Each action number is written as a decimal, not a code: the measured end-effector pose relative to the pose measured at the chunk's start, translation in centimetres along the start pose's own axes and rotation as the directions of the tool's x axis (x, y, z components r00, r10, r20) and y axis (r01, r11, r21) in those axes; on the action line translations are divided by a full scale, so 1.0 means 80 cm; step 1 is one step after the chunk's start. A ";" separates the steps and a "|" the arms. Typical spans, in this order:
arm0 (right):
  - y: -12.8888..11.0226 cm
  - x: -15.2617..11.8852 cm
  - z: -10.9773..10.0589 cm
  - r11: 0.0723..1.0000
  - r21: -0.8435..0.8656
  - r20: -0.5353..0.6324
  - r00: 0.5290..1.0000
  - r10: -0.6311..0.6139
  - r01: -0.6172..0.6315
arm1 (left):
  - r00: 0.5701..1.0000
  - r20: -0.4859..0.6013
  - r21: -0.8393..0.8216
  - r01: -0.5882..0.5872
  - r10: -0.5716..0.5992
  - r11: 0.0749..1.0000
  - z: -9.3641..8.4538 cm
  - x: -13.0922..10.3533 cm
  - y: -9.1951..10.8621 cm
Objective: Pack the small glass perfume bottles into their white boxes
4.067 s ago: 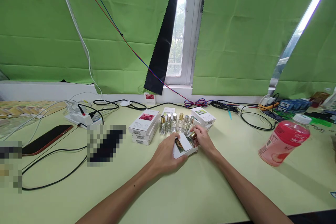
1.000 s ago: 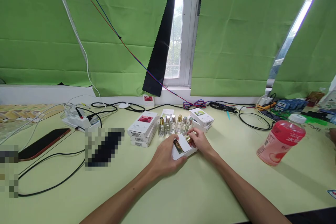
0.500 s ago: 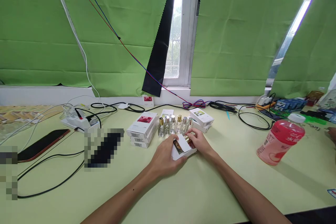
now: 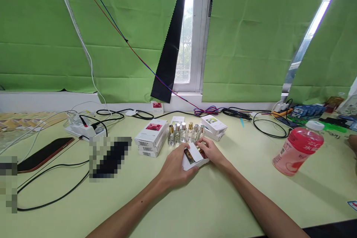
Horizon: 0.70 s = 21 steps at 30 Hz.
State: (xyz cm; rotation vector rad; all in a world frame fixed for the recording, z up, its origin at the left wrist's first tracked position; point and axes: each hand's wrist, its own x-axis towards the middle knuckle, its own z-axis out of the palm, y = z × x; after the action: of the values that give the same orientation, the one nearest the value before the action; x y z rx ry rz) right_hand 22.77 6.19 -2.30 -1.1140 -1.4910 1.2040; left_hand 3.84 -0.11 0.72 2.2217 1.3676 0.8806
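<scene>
My left hand (image 4: 175, 165) is closed around a small white box (image 4: 187, 164) with a dark picture on its top, holding it on the table. A white flap (image 4: 196, 153) of the box stands up. At the box's right end my right hand (image 4: 210, 149) pinches a small perfume bottle, of which only a bit of gold cap shows; fingers and flap hide the rest. Just behind the hands stand several clear glass perfume bottles (image 4: 183, 134) with gold and silver caps. To their left are stacked white boxes (image 4: 152, 134) with a red picture; further white boxes (image 4: 213, 126) lie to their right.
A pink drink bottle (image 4: 299, 148) with a white cap stands at the right. At the left lie a phone (image 4: 44, 153), a power strip (image 4: 83, 128) and cables. Coiled black cables (image 4: 237, 113) run along the back wall. Part of another person's hand (image 4: 351, 143) shows at the right edge.
My right hand has shifted very slightly left at the box's end. The left hand and the box stay where they were.
</scene>
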 end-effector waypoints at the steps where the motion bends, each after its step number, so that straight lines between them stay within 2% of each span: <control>1: 0.000 0.000 0.000 1.000 0.004 0.004 1.000 0.003 -0.003 | 1.000 0.005 0.001 0.005 -0.005 1.000 0.000 0.000 0.000; 7: 0.000 0.000 0.000 0.999 0.042 0.045 0.999 0.004 -0.006 | 1.000 0.011 0.013 0.013 -0.013 1.000 0.001 0.001 -0.003; 21: 0.006 0.004 0.000 0.999 0.033 0.037 0.999 0.033 -0.034 | 1.000 0.001 -0.015 0.007 -0.007 1.000 0.002 0.001 -0.007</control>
State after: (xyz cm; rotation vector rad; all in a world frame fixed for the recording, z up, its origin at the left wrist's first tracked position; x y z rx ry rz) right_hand 22.79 6.57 -2.74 -1.1034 -1.4789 1.2740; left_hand 3.65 0.19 0.28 2.2048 1.3626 0.8843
